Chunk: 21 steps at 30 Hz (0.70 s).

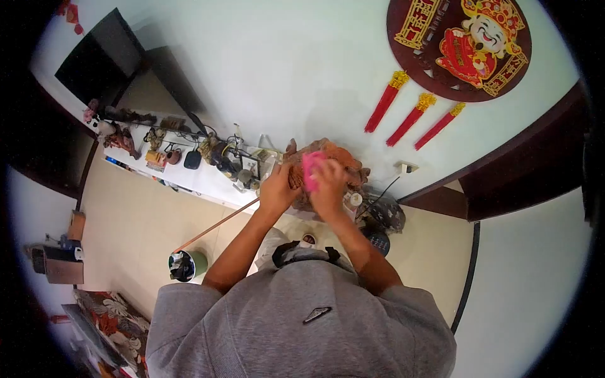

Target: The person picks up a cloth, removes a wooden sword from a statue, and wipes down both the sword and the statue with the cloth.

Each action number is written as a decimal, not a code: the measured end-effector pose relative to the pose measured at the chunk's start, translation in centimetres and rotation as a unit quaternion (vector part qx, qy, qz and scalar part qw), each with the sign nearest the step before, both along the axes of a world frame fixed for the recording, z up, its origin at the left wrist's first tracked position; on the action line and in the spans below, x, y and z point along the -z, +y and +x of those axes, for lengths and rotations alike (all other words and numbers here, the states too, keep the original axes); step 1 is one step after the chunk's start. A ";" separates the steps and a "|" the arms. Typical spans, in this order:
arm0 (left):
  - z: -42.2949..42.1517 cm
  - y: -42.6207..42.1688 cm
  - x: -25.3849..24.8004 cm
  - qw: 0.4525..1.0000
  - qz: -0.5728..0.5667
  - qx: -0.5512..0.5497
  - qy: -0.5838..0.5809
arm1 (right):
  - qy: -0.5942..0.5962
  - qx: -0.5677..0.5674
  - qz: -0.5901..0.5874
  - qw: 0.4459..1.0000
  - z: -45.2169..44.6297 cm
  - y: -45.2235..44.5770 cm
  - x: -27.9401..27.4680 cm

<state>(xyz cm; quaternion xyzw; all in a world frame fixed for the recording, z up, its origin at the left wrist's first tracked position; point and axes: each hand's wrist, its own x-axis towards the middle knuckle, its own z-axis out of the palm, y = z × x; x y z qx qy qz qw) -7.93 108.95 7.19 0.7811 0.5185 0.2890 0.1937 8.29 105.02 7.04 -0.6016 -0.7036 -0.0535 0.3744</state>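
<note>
A pink cloth (pixel 311 170) is gripped in my right hand (pixel 329 188), pressed against a reddish-brown carved wooden piece (pixel 343 157) by the wall. Just to the left, my left hand (pixel 277 191) touches the left side of the same carving; its fingers curl at the carving's edge, and whether they hold anything is too small to make out. Part of the carving is hidden behind both hands. A small white round item (pixel 356 199) lies to the right of my right hand.
Left of the carving, a white cabinet (pixel 195 178) carries ornaments, cables and a small teapot (pixel 173 156). A bin (pixel 196 263) stands on the floor, a thin stick (pixel 217 223) leaning over it. A wall socket (pixel 406 168) and a round wall decoration (pixel 435 63) are at the right.
</note>
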 end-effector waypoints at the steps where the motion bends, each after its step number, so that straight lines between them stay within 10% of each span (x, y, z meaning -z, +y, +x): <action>1: 0.0 0.0 0.0 1.000 0.001 0.005 0.004 | 0.008 -0.037 0.025 0.999 -0.8 0.0 1.1; 21: -1.3 -0.7 -0.5 1.000 -0.024 0.002 0.004 | 0.046 0.040 0.014 0.998 5.9 2.9 0.2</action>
